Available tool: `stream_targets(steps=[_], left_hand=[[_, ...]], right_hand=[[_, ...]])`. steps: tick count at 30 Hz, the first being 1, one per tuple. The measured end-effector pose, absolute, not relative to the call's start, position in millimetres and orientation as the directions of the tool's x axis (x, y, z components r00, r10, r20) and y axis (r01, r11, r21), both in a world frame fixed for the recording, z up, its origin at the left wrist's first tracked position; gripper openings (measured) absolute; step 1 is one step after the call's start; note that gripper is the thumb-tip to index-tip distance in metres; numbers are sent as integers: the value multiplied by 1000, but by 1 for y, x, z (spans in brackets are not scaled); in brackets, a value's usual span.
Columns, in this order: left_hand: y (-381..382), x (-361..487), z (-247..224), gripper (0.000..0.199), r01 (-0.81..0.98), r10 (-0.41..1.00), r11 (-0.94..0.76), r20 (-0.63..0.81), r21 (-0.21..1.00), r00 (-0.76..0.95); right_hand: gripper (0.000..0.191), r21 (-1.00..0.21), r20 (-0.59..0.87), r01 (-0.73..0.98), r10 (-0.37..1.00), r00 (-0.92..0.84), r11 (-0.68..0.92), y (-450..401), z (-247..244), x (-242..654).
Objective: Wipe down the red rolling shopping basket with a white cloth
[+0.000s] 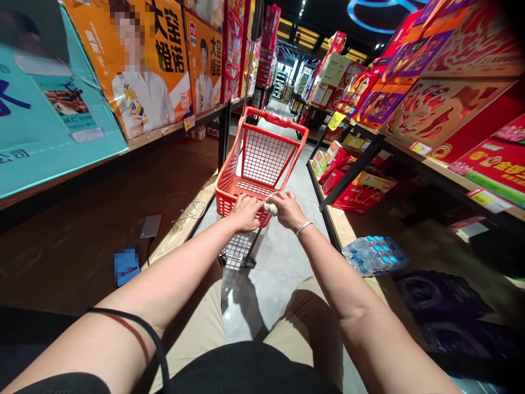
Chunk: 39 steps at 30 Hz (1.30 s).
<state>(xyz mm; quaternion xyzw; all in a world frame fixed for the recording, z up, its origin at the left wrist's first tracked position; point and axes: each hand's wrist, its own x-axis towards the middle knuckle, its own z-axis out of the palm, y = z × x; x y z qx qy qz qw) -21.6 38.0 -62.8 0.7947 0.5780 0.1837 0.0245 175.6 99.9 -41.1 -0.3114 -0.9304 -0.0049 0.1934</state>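
A red plastic shopping cart (229,189) stands in the aisle in front of me, its mesh basket holding nothing that I can see. My left hand (245,212) is closed over the basket's near rim, fingers on top. Beside it, almost touching, my right hand (287,209) is closed on a crumpled whitish cloth (271,207) at the same rim. Part of the cloth is hidden under the fingers. A white band circles my right wrist.
Shelves with orange drink cartons (143,104) and a turquoise carton (61,158) line the left side. Red gift boxes (496,169) fill the right shelves. A pack of water bottles (374,255) lies low at right. A phone-like device (150,226) with a cable lies at left.
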Motion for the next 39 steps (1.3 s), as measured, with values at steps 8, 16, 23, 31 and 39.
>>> stream_targets(steps=[8,16,23,31,39], left_hand=[[38,-16,-68,49,895,935,-321,253,310,248],[37,-38,-71,45,877,926,-338,286,342,245],[38,-42,-70,35,893,937,-298,281,337,207],[35,-46,-72,34,891,933,-307,291,334,212],[36,-47,-73,33,884,933,-308,294,350,209]], right_hand=[[34,-240,475,735,737,-481,635,155,-37,183],[52,-427,659,655,710,-247,624,83,-137,155],[53,-276,465,775,785,-410,568,42,-203,145],[54,-278,548,822,784,-290,498,57,-136,170],[36,-89,529,652,591,-610,753,97,-61,161]])
